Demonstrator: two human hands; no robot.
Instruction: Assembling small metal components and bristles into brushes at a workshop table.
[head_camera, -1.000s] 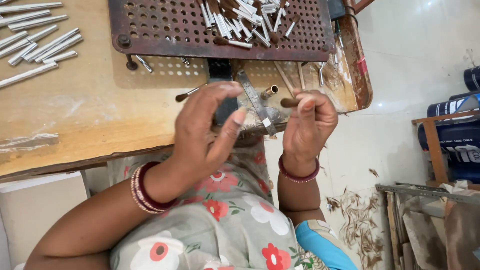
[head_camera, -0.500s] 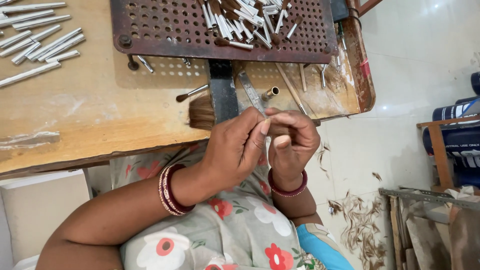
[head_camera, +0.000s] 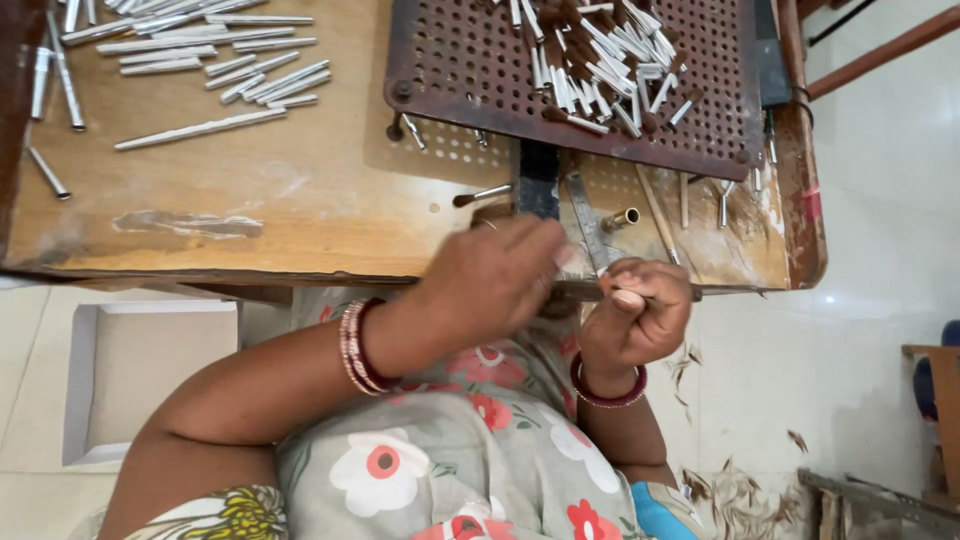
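the right hand (head_camera: 640, 315) is curled shut, pinching a thin stick (head_camera: 668, 294) at the front edge of the wooden table (head_camera: 300, 210). the left hand (head_camera: 495, 280) lies blurred just beside it, fingers bent over the same edge; whether it grips anything cannot be told. behind them a narrow metal blade (head_camera: 585, 220) and a small brass tube (head_camera: 622, 218) rest on the table. further back sits a perforated metal tray (head_camera: 450, 70) heaped with brush tips (head_camera: 595, 55). silver tubes (head_camera: 200, 60) lie at the back left corner.
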